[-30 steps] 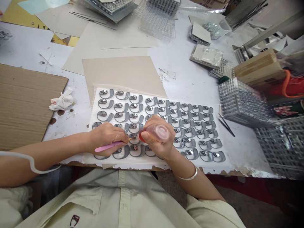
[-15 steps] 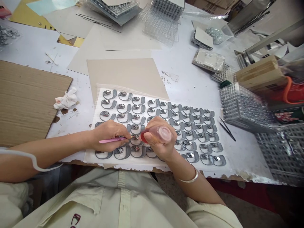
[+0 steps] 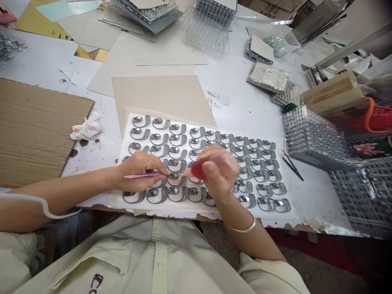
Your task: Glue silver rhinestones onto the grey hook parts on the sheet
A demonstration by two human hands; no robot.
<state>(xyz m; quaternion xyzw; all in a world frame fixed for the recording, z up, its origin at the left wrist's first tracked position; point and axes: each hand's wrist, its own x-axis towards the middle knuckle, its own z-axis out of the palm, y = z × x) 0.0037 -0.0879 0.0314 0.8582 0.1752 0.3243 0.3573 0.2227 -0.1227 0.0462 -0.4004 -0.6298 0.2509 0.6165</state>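
Where the cardboard (image 3: 36, 130) ends: one crumpled tissue (image 3: 85, 127) just off its right edge, lol.
Left hand (image 3: 137, 169): thumb and fingers pinching a pink tool (image 3: 141, 176), tip right by a metal piece (image 3: 174, 176) on the white sheet (image 3: 288, 210), third column from the left, second row from the near edge. Touching or barely off it? Can't tell from where I'm standing.
Right hand (image 3: 219, 175): fingers wrapped round a red-ended bottle (image 3: 198, 168), kinda blurry, nozzle aimed left at that same piece.
Nozzle trouble: my guess, squeeze too hard and whatever's in there overshoots the piece or gums up the tool.
Tool trouble: one slip of the tip could shove the piece out of line, and a dropped right wrist might drag its neighbours.
Tweezers (image 3: 293, 166): lying just right of the sheet.
Headcount: one cardboard, tissue, pink tool, bottle, tweezers. Pieces: nine along the far row, six down the rightmost column; hands hide some, so no honest total.
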